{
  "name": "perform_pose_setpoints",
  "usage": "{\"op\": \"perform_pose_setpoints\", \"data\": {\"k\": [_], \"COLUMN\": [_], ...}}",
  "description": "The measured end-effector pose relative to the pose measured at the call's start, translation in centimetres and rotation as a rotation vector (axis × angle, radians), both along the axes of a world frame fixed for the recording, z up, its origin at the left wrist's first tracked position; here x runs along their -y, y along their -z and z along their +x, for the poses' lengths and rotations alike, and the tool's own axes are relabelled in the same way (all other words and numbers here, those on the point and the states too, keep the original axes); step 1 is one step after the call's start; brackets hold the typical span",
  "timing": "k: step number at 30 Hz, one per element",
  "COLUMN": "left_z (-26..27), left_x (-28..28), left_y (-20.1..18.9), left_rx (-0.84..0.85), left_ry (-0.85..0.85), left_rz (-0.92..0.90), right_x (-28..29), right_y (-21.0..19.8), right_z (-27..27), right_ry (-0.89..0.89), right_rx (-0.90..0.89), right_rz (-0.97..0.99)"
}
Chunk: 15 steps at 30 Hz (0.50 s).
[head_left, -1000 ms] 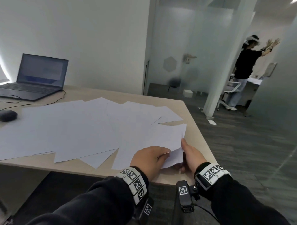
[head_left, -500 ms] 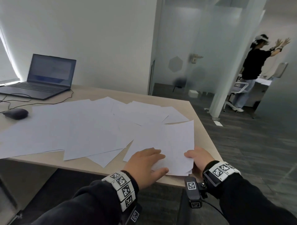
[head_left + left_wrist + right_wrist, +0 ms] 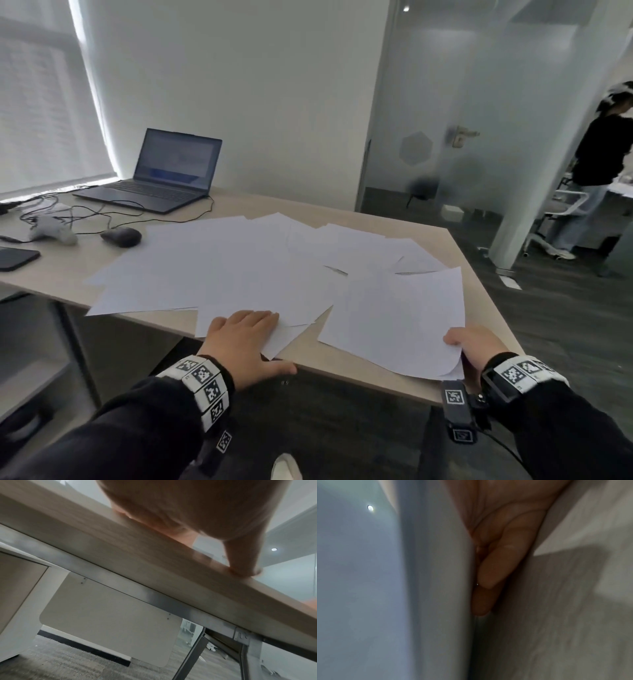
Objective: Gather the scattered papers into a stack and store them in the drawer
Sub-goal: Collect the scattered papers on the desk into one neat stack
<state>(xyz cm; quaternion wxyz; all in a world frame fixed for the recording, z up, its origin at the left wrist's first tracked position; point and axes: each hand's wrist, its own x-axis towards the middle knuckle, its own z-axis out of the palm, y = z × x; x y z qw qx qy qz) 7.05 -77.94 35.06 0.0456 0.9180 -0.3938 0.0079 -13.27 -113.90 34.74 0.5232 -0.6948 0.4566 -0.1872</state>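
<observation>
Several white papers (image 3: 233, 267) lie fanned over the beige desk (image 3: 486, 308). My left hand (image 3: 245, 330) lies flat, fingers straight, on the sheets that overhang the front edge. Its thumb (image 3: 243, 561) rests against the desk's front edge (image 3: 137, 561). A small stack of sheets (image 3: 397, 315) sits near the desk's right front corner. My right hand (image 3: 460, 346) pinches its near right corner, thumb on top. In the right wrist view its fingers (image 3: 498, 568) lie under the lifted paper (image 3: 385, 574). No drawer is clearly in view.
An open laptop (image 3: 161, 171), a dark mouse (image 3: 121, 236), a white controller (image 3: 51, 229), cables and a phone (image 3: 15, 257) sit at the desk's back left. A white cabinet (image 3: 17, 595) stands under the desk on the left. Another person (image 3: 596, 171) stands far right behind glass.
My left hand has left the right-hand stack and slid left onto the sheets at the middle of the front edge. My right hand keeps hold of the stack's corner.
</observation>
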Motion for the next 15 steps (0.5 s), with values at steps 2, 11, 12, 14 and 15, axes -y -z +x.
{"op": "perform_pose_setpoints", "data": {"k": [2, 11, 12, 14, 15], "left_z": [0.0, 1.3, 1.4, 1.4, 1.5], "left_x": [-0.7, -2.1, -2.1, -2.1, -2.0], "left_y": [-0.3, -0.6, -0.7, -1.0, -1.3], "left_rx": [0.053, -0.108, -0.123, -0.153, -0.169], "left_ry": [0.038, 0.038, -0.015, -0.131, -0.177], "left_rz": [0.001, -0.276, -0.32, -0.43, -0.48], "right_x": [0.4, 1.8, 2.3, 2.1, 1.3], "right_y": [0.2, 1.3, 1.8, 1.5, 0.9], "right_z": [0.1, 0.2, 0.3, 0.1, 0.0], "right_ry": [-0.017, -0.019, -0.023, -0.035, -0.033], "right_rx": [-0.022, -0.004, 0.011, 0.015, 0.024], "right_rz": [-0.014, -0.021, -0.023, -0.02, -0.015]}}
